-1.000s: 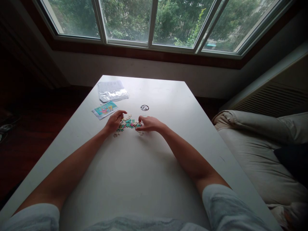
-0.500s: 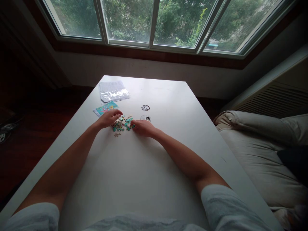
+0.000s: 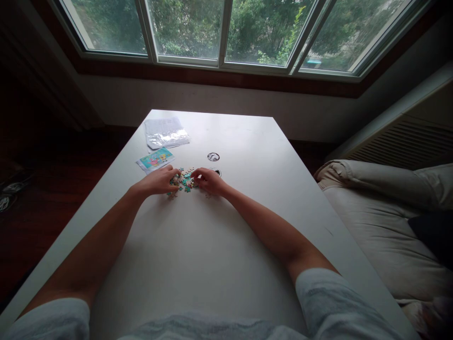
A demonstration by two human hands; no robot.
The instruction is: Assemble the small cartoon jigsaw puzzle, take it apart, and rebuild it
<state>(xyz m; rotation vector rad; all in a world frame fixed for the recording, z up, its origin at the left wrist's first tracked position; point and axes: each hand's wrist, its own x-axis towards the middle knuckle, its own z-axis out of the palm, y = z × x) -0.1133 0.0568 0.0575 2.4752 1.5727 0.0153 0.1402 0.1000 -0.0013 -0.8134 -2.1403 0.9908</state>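
Daylight falls through a wide, white-framed window (image 3: 187, 28) with trees (image 3: 264, 28) behind it, onto a white counter (image 3: 198, 264) that runs away from the person toward the wall below. At far left lies a dark reddish floor (image 3: 53, 203), and a pale short sleeve (image 3: 53, 318) sits at the lower corner. Toward the counter's left edge, a colourful picture card (image 3: 155, 159) lies flat and slightly turned, with a clear plastic packet (image 3: 167, 133) just beyond it. Near the card, the left hand (image 3: 161, 181) is at the left side of a small heap of jigsaw pieces (image 3: 187, 182), its fingers curled down among them; whether they pinch one, I cannot tell. Mostly teal, with some paler ones, the pieces lie loose between the two hands. At the heap's right side is the right hand (image 3: 211, 182), fingers bent and thumb close to the forefinger; I cannot tell if a piece is held. Just past it, two round dark-rimmed shapes (image 3: 213, 157) mark the counter, the nearer one partly hidden by the hand. Farther right come a slatted panel (image 3: 399, 141), a beige padded seat (image 3: 368, 226) and a dark cushion (image 3: 433, 238)
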